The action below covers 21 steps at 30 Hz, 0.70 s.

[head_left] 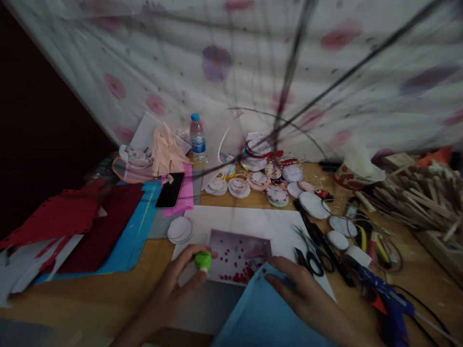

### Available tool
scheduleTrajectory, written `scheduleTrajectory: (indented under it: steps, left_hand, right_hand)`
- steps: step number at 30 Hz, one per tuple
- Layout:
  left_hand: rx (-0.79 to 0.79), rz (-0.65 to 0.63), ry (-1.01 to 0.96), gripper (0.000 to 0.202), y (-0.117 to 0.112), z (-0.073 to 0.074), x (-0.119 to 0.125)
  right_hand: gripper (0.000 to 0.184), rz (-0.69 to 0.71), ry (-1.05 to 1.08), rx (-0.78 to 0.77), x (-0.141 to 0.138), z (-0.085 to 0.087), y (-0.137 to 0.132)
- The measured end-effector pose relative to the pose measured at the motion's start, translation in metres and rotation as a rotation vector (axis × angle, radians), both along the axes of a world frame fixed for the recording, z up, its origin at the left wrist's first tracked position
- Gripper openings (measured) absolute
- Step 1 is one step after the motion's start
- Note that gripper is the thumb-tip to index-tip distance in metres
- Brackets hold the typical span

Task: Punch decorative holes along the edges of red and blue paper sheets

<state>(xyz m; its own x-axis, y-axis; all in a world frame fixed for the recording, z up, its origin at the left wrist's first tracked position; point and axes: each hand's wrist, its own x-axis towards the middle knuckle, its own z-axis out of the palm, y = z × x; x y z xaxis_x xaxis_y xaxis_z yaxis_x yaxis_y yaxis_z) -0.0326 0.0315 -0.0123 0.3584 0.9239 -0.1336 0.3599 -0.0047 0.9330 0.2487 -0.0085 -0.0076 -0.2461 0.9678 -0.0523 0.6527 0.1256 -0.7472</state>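
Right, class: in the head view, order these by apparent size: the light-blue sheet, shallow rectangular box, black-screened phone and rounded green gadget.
1. Light-blue sheet
2. Box
3. Phone
4. Green gadget
Nearness to the camera may enlarge the sheet.

1 bottle (197, 140) stands beyond 1 phone (170, 190), with probably wooden sticks (415, 195) far right.

Green object (203, 260), light-blue sheet (271, 311), flower-patterned white backdrop (173, 60)
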Motion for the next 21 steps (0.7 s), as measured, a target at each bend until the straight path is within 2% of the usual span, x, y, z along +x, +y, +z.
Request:
scheduleTrajectory:
  steps: [2, 5, 7, 10, 13, 15, 17, 19, 21]
  left_hand:
    - [-0.033, -0.027, -0.001, 0.034, -0.008, -0.01, 0.001]
    - [0.005, -0.013, -0.006, 0.036, -0.008, -0.018, 0.008]
    - [0.048, 0.023, -0.037, 0.033, -0.003, -0.014, 0.01]
    - [0.207, 0.018, -0.021, 0.03, -0.001, 0.006, 0.012]
    - [0.604, -0.195, 0.068, 0.033, -0.011, 0.026, 0.016]
    - [0.816, -0.337, 0.163, 0.029, -0.018, 0.033, 0.022]
    - [0.897, -0.429, 0.319, 0.024, -0.021, 0.033, 0.028]
    - [0.923, -0.475, 0.453, 0.021, -0.018, 0.029, 0.031]
    - [0.943, -0.501, 0.504, 0.023, -0.012, 0.025, 0.03]
  right_hand:
    - [0.014, -0.012, 0.046, 0.019, 0.0, -0.01, -0.004]
    - [0.017, -0.012, 0.124, 0.074, -0.002, -0.024, 0.004]
    - [0.016, -0.063, 0.178, 0.121, -0.004, -0.03, 0.015]
    - [0.016, -0.172, 0.21, 0.154, -0.006, -0.031, 0.026]
    - [0.017, -0.296, 0.27, 0.146, -0.011, -0.023, 0.021]
    - [0.015, -0.385, 0.369, 0.114, -0.016, -0.018, 0.01]
    - [0.014, -0.432, 0.468, 0.072, -0.022, -0.016, -0.004]
    - [0.021, -0.414, 0.508, 0.024, -0.029, -0.015, -0.017]
    - [0.031, -0.4, 0.508, -0.008, -0.035, -0.017, -0.029]
